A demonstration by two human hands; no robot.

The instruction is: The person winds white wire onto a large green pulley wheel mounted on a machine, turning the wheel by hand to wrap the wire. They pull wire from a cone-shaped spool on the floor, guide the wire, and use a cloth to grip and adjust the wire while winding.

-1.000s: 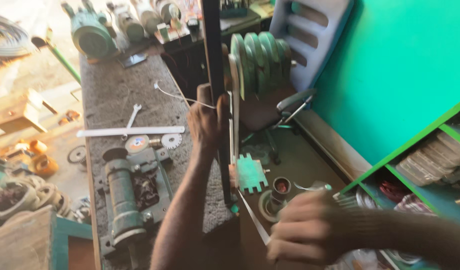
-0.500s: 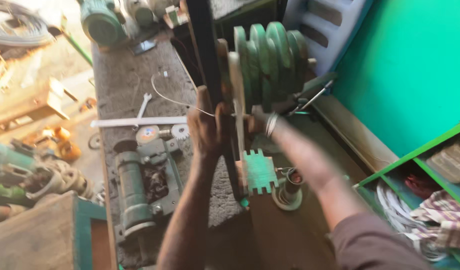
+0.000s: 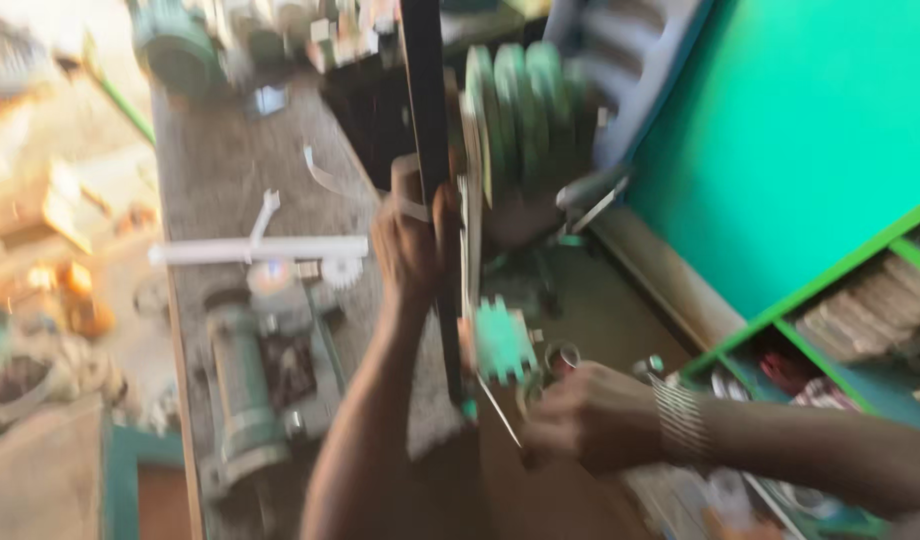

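Note:
The picture is blurred by motion. My left hand (image 3: 410, 245) is wrapped around a dark upright bar (image 3: 425, 90) that stands at the edge of the grey workbench (image 3: 230, 150). Just right of the bar sit a green stepped pulley (image 3: 525, 110) and, lower down, a small green toothed bracket (image 3: 502, 340). My right hand (image 3: 590, 415), with a striped cuff at the wrist, is low beside the bracket and a metal ring (image 3: 562, 355). Its fingers are curled. A thin pale strip (image 3: 495, 405) runs toward it, but the blur hides whether the hand holds it.
A grey-green motor-like machine (image 3: 255, 390) lies on the bench left of my arm, with a long white strip (image 3: 260, 250) and a small gear (image 3: 342, 270) above it. A blue plastic chair (image 3: 630, 60), a green wall (image 3: 800, 130) and green shelves (image 3: 860, 300) are to the right.
My right hand has come down from the pulley to beside the green bracket. My left hand keeps its grip on the dark bar. The camera has swung slightly.

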